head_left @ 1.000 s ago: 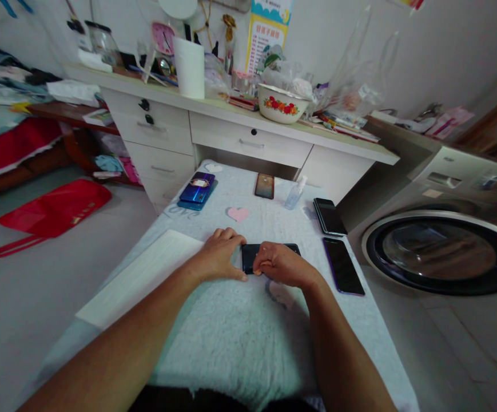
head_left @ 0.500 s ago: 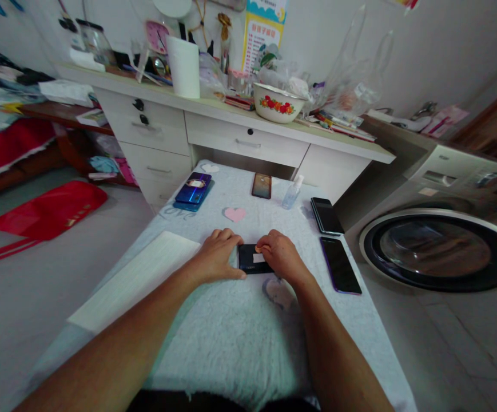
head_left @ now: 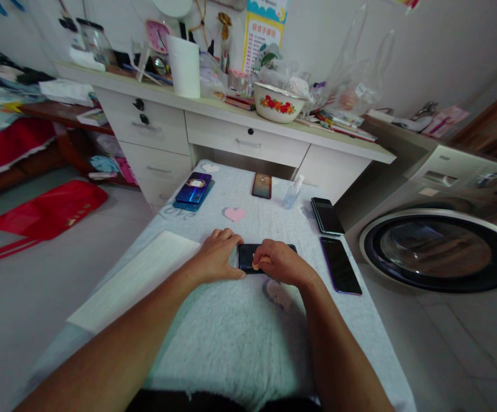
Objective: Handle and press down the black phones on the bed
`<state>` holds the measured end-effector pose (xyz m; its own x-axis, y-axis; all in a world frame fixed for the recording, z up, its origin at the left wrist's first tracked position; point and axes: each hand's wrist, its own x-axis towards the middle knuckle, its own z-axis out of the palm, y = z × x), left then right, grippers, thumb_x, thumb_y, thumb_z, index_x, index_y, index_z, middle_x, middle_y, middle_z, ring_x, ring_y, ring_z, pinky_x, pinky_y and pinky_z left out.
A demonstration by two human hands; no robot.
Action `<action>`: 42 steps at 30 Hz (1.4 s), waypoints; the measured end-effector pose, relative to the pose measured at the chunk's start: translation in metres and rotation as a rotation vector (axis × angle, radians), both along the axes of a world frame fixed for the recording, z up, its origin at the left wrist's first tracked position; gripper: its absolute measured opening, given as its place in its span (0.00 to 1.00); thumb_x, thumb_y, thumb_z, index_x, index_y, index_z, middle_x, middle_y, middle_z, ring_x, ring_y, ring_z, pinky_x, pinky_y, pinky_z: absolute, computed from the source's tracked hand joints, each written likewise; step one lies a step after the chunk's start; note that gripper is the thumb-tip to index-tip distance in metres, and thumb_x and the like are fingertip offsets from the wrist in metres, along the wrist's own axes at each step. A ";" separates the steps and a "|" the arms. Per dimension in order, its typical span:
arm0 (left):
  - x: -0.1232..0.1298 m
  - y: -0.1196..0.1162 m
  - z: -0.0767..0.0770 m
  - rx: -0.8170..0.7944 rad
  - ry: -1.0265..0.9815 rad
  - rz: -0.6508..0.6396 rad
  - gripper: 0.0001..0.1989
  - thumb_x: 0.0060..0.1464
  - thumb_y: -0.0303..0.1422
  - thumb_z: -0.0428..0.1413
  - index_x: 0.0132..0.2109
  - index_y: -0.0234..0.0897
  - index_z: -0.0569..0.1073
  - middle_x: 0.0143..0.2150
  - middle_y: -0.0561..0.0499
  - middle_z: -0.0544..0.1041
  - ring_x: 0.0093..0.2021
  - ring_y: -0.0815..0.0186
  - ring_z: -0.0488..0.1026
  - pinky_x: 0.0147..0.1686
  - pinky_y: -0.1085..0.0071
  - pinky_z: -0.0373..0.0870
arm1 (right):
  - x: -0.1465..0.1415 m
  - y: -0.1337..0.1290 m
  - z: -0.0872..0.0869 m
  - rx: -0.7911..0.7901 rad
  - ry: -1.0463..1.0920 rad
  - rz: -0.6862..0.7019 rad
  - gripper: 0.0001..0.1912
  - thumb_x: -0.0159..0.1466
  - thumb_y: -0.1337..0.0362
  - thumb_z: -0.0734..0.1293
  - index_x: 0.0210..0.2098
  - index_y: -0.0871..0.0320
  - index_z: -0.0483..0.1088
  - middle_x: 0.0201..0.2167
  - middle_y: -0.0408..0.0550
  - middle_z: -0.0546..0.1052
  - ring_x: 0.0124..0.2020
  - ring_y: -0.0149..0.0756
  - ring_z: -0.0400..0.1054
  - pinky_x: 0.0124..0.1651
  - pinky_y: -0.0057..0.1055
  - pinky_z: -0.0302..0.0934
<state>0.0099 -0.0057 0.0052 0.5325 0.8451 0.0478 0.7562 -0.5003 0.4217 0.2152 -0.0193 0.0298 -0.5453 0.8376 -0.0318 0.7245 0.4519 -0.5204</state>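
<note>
A dark phone point(head_left: 246, 258) lies flat and crosswise on the cloth-covered table point(head_left: 231, 337). My left hand point(head_left: 219, 256) grips its left end between thumb and fingers. Over the middle of the phone, my right hand point(head_left: 279, 262) is closed, its fingertips pinching a small orange-tan piece point(head_left: 262, 262) against the surface. That piece is mostly covered by the fingers, so I cannot make out what it is. The phone's right part is partly hidden under my right hand.
Blue phones point(head_left: 193, 190) lie at the back left, a brown phone point(head_left: 261, 186) and a spray bottle point(head_left: 293, 193) at the back. Dark phones point(head_left: 341, 265) line the right edge. A long white sheet point(head_left: 134, 280) is on the left. A washing machine point(head_left: 437, 171) stands at right.
My right hand has moved slightly down and toward me over the phone, showing the phone's far right corner. My left hand has stayed in place.
</note>
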 end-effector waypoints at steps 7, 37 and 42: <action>0.000 0.000 0.000 0.003 -0.004 0.002 0.32 0.36 0.45 0.64 0.50 0.39 0.69 0.48 0.46 0.68 0.49 0.52 0.63 0.49 0.61 0.62 | 0.008 -0.003 0.011 -0.155 -0.012 0.061 0.12 0.53 0.78 0.64 0.28 0.58 0.76 0.30 0.42 0.72 0.30 0.27 0.65 0.35 0.23 0.54; -0.001 0.001 -0.001 -0.024 -0.007 0.007 0.32 0.39 0.44 0.62 0.53 0.41 0.68 0.49 0.46 0.68 0.50 0.52 0.62 0.51 0.60 0.61 | 0.004 0.014 -0.017 0.167 -0.096 -0.294 0.11 0.62 0.73 0.61 0.35 0.58 0.75 0.35 0.47 0.70 0.37 0.31 0.64 0.41 0.26 0.54; 0.000 0.000 0.003 -0.043 0.005 0.021 0.31 0.38 0.42 0.63 0.52 0.42 0.68 0.49 0.47 0.68 0.51 0.52 0.62 0.51 0.60 0.61 | 0.020 0.017 -0.009 0.138 -0.182 -0.352 0.10 0.61 0.73 0.61 0.34 0.59 0.75 0.34 0.49 0.72 0.37 0.33 0.65 0.41 0.27 0.54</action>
<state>0.0097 -0.0054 0.0082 0.5149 0.8572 0.0089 0.7685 -0.4662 0.4382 0.2354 -0.0027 0.0207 -0.2209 0.9750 0.0246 0.9216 0.2169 -0.3219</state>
